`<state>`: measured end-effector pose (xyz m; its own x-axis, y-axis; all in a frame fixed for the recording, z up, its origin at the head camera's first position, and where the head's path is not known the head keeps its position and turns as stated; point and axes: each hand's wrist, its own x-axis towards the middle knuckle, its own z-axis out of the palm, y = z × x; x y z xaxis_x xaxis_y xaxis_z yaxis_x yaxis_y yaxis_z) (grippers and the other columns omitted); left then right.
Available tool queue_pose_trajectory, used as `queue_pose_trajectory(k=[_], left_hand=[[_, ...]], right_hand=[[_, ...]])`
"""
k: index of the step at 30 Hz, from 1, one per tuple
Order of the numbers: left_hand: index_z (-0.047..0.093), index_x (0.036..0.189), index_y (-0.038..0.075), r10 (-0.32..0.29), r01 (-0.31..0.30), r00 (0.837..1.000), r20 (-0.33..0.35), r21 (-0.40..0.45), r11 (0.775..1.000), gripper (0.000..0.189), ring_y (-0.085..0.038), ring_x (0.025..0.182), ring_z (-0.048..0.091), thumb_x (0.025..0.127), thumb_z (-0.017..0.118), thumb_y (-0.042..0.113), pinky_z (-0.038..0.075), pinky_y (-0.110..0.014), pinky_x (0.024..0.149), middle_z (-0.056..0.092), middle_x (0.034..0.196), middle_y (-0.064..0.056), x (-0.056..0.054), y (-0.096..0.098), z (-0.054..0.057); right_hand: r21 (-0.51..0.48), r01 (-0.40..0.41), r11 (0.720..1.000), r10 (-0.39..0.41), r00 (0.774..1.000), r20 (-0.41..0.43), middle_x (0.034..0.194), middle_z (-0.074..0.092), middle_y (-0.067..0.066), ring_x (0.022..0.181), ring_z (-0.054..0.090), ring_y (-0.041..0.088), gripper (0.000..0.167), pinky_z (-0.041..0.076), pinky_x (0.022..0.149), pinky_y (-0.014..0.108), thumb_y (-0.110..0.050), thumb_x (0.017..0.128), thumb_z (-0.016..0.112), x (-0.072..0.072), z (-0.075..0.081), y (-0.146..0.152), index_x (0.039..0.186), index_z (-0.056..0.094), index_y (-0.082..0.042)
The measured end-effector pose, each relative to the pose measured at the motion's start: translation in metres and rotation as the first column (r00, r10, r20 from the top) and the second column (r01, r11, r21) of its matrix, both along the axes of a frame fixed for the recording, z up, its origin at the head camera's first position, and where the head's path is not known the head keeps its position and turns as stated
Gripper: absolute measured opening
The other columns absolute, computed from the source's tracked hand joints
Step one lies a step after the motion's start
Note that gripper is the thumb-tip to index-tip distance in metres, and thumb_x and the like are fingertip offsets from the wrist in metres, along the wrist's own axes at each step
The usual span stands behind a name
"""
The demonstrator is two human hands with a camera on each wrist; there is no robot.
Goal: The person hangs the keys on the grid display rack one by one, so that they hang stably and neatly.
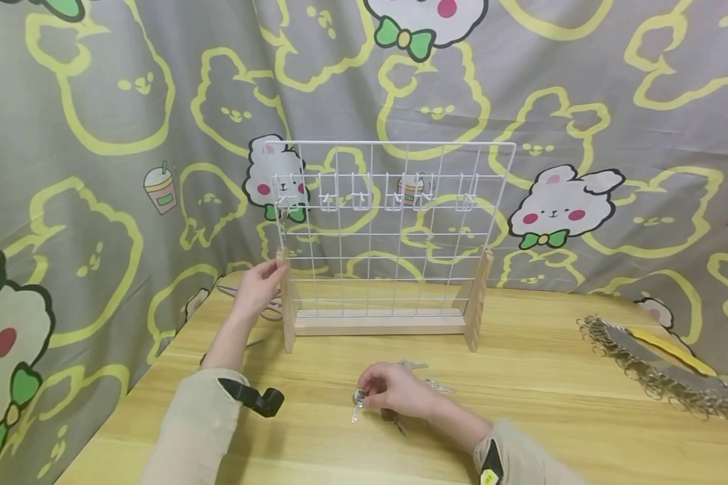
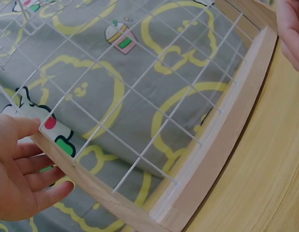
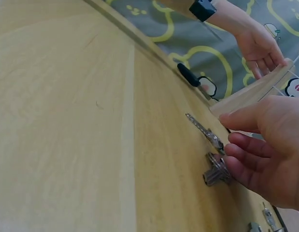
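Note:
A white wire grid rack [image 1: 394,256] with several hooks stands upright on wooden feet. My left hand [image 1: 261,286] holds the top of its left wooden post [image 1: 288,303]. In the left wrist view, the thumb of that hand [image 2: 19,164] lies at the post's upper end, with the fingers round the far side. Low over the table, my right hand [image 1: 400,391] pinches a key [image 1: 357,407] with a ring. The right wrist view shows this key [image 3: 205,131] at the fingertips of the right hand [image 3: 270,150]. Other keys [image 1: 440,386] lie on the table beside and under it.
Several metal rings [image 1: 637,370] line a dark, flat holder with a yellow strip [image 1: 673,351] at the right. Scissors [image 1: 271,310] lie behind the left post. Small metal items hang at the leftmost hook [image 1: 284,214]. A patterned curtain [image 1: 352,87] closes off the back.

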<state>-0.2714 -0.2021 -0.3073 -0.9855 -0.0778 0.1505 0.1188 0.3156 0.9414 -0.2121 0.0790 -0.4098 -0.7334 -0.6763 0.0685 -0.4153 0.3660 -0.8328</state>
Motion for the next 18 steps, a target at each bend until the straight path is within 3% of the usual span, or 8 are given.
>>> queue_pose_trajectory(k=[4, 11, 18], left_hand=[[0.032, 0.139, -0.006, 0.002, -0.002, 1.000, -0.013, -0.009, 1.000, 0.065, -0.038, 0.127, 0.037, 0.095, 0.050, 0.037, 0.040, -0.045, 0.100, 0.036, 0.140, -0.026, 0.0021, 0.0005, 0.0005], [0.030, 0.141, -0.005, 0.009, -0.009, 1.000, 0.018, 0.008, 1.000, 0.057, -0.036, 0.129, 0.035, 0.098, 0.048, 0.027, 0.039, -0.045, 0.101, 0.034, 0.142, -0.024, -0.0010, -0.0030, 0.0006], [0.029, 0.142, -0.004, 0.000, 0.000, 1.000, 0.030, 0.007, 1.000, 0.057, -0.035, 0.129, 0.035, 0.098, 0.047, 0.028, 0.039, -0.044, 0.101, 0.034, 0.143, -0.023, -0.0018, -0.0024, 0.0002]], right_hand=[[0.039, 0.004, 0.999, -0.001, 0.998, -0.063, 0.085, 0.057, -0.003, 0.071, 0.052, 0.004, 0.013, 0.049, 0.063, 0.018, -0.003, 0.077, 0.071, -0.0004, -0.0057, -0.0026, 0.088, 0.065, -0.007], [0.091, 0.005, 0.996, 0.014, 0.978, -0.209, 0.079, 0.051, -0.008, 0.069, 0.048, 0.000, 0.010, 0.047, 0.062, 0.016, -0.002, 0.077, 0.072, -0.0004, -0.0077, -0.0059, 0.077, 0.067, -0.011], [0.166, 0.015, 0.986, 0.027, 0.967, -0.252, 0.079, 0.047, -0.011, 0.070, 0.045, 0.000, 0.010, 0.045, 0.063, 0.015, -0.009, 0.083, 0.068, 0.0018, -0.0056, -0.0053, 0.076, 0.064, -0.014]])
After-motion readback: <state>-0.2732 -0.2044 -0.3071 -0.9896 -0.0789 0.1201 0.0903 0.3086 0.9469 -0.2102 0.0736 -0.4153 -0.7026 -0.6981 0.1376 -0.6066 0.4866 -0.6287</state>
